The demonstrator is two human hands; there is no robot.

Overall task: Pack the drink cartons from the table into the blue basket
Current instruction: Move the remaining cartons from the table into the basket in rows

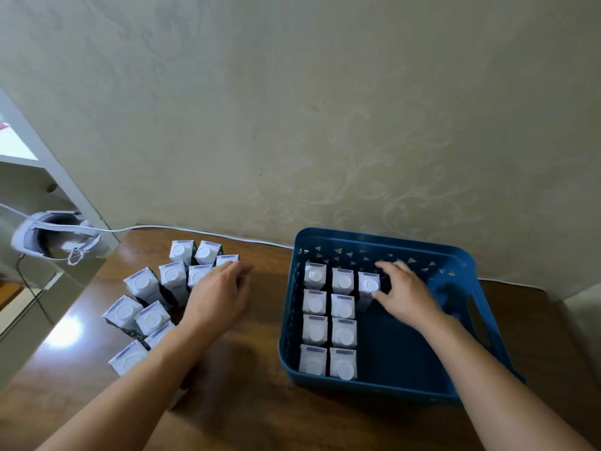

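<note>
white capped drink cartons (153, 299) cluster upright on brown wooden table (247, 369), left | more cartons stand in blue plastic basket (455, 255), right | right hand (406, 296) grips far third-column carton (368, 288) | left hand (218, 294) above table cluster, grip unclear

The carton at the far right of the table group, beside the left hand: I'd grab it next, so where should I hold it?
Grip that carton by its two opposite upright sides near the top, coming from above and the right. It stands upright, neighbours crowd its left, and the left hand already reaches there.
</note>
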